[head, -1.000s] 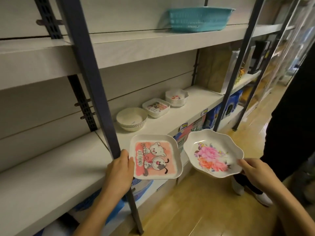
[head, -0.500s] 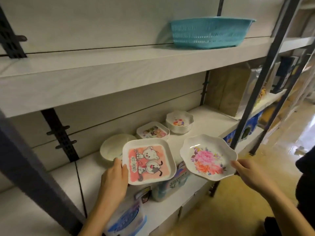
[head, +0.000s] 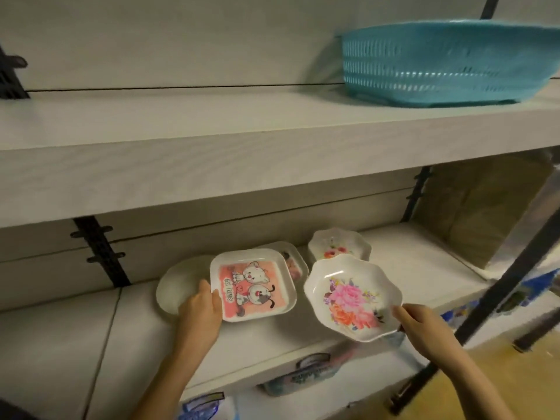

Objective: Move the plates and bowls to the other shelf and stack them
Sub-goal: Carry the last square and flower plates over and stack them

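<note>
My left hand (head: 201,310) grips the near left edge of a square pink cartoon plate (head: 253,284), held above the middle shelf (head: 409,262). My right hand (head: 424,327) pinches the right rim of a scalloped white flower plate (head: 353,295), also held in the air. Behind them on the shelf stand a stack of plain round bowls (head: 175,283), a stack of square plates (head: 292,259) mostly hidden by the held one, and a stack of scalloped flower plates (head: 339,245).
A teal plastic basket (head: 448,62) sits on the upper shelf (head: 212,140). A brown cardboard box (head: 478,207) stands at the right end of the middle shelf. A dark upright post (head: 497,286) crosses the right side. Packaged goods (head: 303,374) lie on the shelf below.
Both hands have carried their plates forward and up over the middle shelf, close to the matching stacks. The view has shifted closer to the shelves.
</note>
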Available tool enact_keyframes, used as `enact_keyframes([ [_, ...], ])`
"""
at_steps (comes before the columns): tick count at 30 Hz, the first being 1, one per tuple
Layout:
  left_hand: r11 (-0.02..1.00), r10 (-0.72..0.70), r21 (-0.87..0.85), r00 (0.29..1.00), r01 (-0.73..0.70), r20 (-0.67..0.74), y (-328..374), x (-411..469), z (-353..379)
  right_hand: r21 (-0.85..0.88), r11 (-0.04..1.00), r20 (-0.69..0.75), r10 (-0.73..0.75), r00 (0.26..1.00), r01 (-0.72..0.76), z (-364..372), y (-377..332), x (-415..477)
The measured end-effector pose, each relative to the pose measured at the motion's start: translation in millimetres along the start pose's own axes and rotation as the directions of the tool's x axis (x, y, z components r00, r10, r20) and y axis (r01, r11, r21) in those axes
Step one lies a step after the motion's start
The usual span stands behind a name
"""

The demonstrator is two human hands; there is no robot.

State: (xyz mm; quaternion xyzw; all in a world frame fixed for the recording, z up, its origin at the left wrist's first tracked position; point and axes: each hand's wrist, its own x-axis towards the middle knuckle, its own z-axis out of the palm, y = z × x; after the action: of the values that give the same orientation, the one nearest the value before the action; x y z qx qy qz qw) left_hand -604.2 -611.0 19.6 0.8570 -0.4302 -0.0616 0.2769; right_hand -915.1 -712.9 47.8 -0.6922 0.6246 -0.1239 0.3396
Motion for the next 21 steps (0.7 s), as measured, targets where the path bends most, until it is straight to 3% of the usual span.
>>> enact_keyframes([
  [4, 0.994, -0.1, 0.05, 0.994, 0.102, -0.034, 30, 27, 33, -0.054, 0.998, 0.086, -0.03, 0.996, 0.035, -25, 17, 44],
  [11, 0.963, -0.254, 0.094, 0.967, 0.253, 0.006, 66, 62, 72, -0.088, 0.985, 0.076, -0.144, 0.987, 0.151, -59, 35, 97],
  [21, 0.936, -0.306, 0.201, 0.95, 0.289, 0.06, 68, 75, 90, -0.043, 0.982, 0.091, -0.178, 0.98, 0.182, -72, 55, 144],
])
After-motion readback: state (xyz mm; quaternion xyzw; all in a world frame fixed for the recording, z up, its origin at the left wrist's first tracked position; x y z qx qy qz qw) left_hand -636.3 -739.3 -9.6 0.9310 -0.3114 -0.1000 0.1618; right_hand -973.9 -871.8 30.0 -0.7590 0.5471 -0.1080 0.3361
